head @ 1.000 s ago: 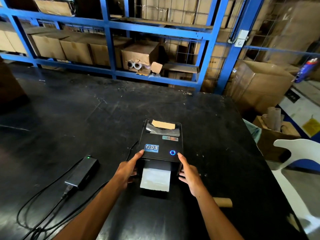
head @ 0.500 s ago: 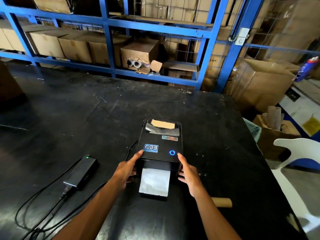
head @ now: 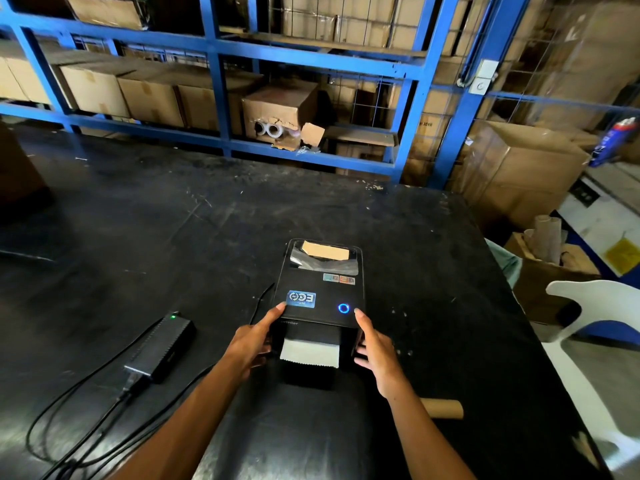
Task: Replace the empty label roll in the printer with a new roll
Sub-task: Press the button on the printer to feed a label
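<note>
A black label printer (head: 320,296) stands on the black table (head: 173,230), lid shut, a blue ring light lit on top. A strip of white label paper (head: 309,355) hangs out of its front slot. Through the lid window a brown roll core shows. My left hand (head: 251,344) grips the printer's left front side, thumb on the lid edge. My right hand (head: 375,351) grips the right front side the same way. A bare cardboard roll core (head: 445,408) lies on the table behind my right forearm.
A black power adapter (head: 161,348) with a green light and cables lies left of the printer. Blue shelving (head: 311,57) with cardboard boxes runs behind the table. A white plastic chair (head: 602,306) and an open box of cardboard tubes (head: 547,258) stand to the right.
The label strip sticks out of the slot slightly less than before. Both hands stay on the printer's front sides.
</note>
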Available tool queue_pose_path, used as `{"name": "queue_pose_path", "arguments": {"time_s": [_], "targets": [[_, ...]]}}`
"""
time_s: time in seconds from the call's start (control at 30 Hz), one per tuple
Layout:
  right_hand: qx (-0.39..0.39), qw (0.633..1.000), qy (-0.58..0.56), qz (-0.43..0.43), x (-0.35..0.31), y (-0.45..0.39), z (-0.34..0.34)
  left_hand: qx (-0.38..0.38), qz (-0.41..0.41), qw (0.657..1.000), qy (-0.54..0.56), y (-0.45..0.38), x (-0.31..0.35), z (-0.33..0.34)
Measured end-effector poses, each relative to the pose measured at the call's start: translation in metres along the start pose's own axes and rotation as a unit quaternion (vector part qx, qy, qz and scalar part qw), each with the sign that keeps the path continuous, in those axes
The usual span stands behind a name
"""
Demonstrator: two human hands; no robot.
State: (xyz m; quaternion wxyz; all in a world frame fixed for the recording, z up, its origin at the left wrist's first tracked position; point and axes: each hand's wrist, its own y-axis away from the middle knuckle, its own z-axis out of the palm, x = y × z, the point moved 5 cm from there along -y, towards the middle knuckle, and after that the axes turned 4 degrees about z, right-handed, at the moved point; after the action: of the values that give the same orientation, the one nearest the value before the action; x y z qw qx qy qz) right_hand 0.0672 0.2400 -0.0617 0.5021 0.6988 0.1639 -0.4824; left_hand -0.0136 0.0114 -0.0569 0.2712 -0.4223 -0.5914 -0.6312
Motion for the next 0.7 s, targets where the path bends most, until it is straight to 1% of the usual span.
{"name": "queue_pose_path", "arguments": {"time_s": [0.4,0.53,0.7], "targets": [[-0.006,1.0,0.005,-0.004,-0.0006,0.0019,0.0022,-0.002,0.005,1.0,0.004,-0.001,-0.001,-0.0005],[-0.003,1.0,-0.005,0.001,0.0001,0.0021,0.0028,-0.007,0.002,1.0,0.006,-0.0025,-0.0004,-0.0004],[0.015,1.0,0.02,-0.009,0.0008,0.0009,0.0018,-0.013,-0.006,1.0,0.008,-0.0039,-0.0018,0.001]]}}
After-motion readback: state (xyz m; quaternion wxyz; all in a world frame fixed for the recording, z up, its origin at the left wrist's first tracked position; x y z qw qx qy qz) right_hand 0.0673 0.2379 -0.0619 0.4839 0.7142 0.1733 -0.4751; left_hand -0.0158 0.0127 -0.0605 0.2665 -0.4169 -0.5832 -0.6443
